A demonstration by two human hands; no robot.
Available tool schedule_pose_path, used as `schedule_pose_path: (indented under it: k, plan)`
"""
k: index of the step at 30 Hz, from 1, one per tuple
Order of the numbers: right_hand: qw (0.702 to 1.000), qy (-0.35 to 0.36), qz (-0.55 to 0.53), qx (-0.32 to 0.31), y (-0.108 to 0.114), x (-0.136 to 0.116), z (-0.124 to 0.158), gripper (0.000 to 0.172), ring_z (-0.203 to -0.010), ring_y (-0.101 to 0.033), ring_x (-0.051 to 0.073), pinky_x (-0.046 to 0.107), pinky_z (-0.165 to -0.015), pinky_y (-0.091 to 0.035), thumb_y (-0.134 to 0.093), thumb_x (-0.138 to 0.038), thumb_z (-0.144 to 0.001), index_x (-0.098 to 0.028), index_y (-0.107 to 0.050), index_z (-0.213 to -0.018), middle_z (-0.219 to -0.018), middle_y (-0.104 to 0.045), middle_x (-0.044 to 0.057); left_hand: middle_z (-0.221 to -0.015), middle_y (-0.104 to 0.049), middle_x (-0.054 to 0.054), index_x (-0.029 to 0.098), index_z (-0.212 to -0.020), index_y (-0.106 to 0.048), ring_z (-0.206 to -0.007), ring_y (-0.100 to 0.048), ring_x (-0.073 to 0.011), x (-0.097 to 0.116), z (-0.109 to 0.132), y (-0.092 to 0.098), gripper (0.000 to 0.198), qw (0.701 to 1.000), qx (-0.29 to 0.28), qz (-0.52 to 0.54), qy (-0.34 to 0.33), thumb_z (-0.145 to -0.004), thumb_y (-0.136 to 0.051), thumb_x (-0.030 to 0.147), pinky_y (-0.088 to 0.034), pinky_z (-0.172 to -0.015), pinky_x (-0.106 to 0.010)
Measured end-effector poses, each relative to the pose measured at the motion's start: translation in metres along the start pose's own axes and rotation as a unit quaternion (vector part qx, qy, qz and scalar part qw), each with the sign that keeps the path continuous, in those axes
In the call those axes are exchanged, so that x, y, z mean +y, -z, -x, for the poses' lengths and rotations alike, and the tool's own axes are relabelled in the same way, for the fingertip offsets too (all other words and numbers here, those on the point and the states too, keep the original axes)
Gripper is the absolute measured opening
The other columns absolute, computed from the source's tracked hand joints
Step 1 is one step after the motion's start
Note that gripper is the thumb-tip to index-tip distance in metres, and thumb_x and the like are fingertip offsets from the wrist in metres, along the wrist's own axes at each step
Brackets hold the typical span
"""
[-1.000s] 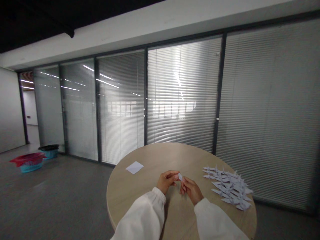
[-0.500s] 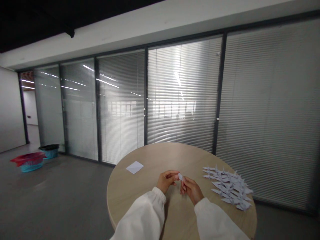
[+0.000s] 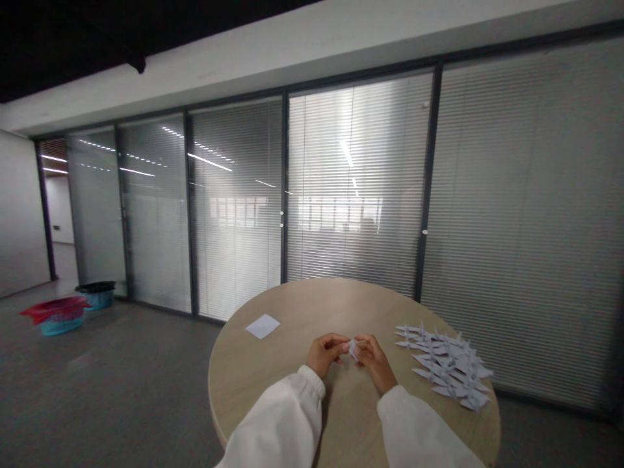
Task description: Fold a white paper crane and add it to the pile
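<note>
A small folded piece of white paper (image 3: 351, 349) is pinched between my two hands above the middle of the round table. My left hand (image 3: 327, 353) grips its left side with thumb and fingertips. From the right, my right hand (image 3: 373, 359) closes thumb and fingers on the same paper. The fingers partly cover it, so its exact folded shape is hard to make out. Several folded paper cranes (image 3: 448, 364) stand packed in rows to the right of my right hand. Beyond my left hand lies a flat stack or sheet of white square paper (image 3: 263, 326).
The round wooden table (image 3: 273, 390) has its curved edge close to a glass partition with blinds (image 3: 355, 182). On the floor at far left stand a blue bin with a red liner (image 3: 61, 315) and another with a black liner (image 3: 99, 296).
My right hand has shifted its grip, its fingers rising to the paper's upper right side. My left hand stays nearly in place, still holding the paper.
</note>
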State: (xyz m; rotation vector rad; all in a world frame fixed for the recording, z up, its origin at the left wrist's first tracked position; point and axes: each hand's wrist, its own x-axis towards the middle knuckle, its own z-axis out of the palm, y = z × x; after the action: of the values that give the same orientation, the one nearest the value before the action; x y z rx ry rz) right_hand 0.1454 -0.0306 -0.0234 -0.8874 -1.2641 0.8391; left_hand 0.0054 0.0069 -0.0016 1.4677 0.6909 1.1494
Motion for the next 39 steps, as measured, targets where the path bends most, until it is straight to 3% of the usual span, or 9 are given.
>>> schedule_pose_path:
  k: [3, 8, 18, 32, 39]
  plan:
    - [0.999, 0.044, 0.017, 0.021, 0.000, -0.006, 0.001, 0.030, -0.073, -0.055, 0.017, 0.027, -0.064, -0.043, -0.061, -0.040, -0.063, -0.020, -0.049, -0.082, -0.078, -0.057, 0.003, -0.061, -0.061, -0.004, 0.011, -0.072, -0.063, -0.054, -0.053, -0.0118, -0.001, 0.000, 0.000, 0.036, 1.000, -0.003, -0.015, -0.002, -0.051, -0.068, 0.039, -0.041, -0.045, -0.021]
    - [0.996, 0.069, 0.051, -0.020, -0.003, -0.016, 0.005, 0.023, -0.071, -0.055, 0.017, 0.027, -0.064, -0.043, -0.056, -0.040, -0.068, -0.018, -0.054, -0.074, -0.073, -0.059, 0.003, -0.059, -0.059, -0.003, 0.010, -0.070, -0.061, -0.050, -0.051, -0.0097, -0.003, 0.000, 0.000, 0.032, 1.000, -0.004, -0.029, -0.006, -0.053, -0.067, 0.037, -0.040, -0.042, -0.019]
    - [0.995, 0.037, 0.091, 0.007, -0.006, -0.017, 0.005, 0.030, -0.072, -0.056, 0.019, 0.026, -0.062, -0.042, -0.061, -0.046, -0.060, -0.017, -0.057, -0.071, -0.072, -0.061, 0.003, -0.059, -0.057, -0.003, 0.011, -0.069, -0.059, -0.051, -0.051, -0.0104, -0.006, -0.001, 0.001, 0.031, 1.000, -0.004, -0.027, 0.002, -0.053, -0.066, 0.036, -0.041, -0.043, -0.019]
    - [0.995, 0.027, 0.093, 0.015, -0.003, -0.011, 0.005, 0.029, -0.060, -0.055, 0.016, 0.026, -0.057, -0.042, -0.061, -0.044, -0.062, -0.016, -0.057, -0.071, -0.068, -0.061, 0.003, -0.061, -0.058, -0.004, 0.011, -0.070, -0.059, -0.055, -0.054, -0.0122, 0.000, 0.003, 0.000, 0.034, 1.000, -0.012, -0.013, 0.012, -0.051, -0.067, 0.038, -0.044, -0.047, -0.023]
    - [0.996, 0.023, 0.085, 0.016, -0.002, -0.014, 0.004, 0.030, -0.064, -0.057, 0.018, 0.027, -0.060, -0.043, -0.061, -0.044, -0.062, -0.015, -0.060, -0.070, -0.068, -0.063, 0.005, -0.060, -0.058, -0.003, 0.010, -0.070, -0.058, -0.056, -0.054, -0.0128, -0.002, 0.003, 0.000, 0.036, 1.000, -0.010, 0.002, 0.015, -0.051, -0.067, 0.039, -0.044, -0.048, -0.023]
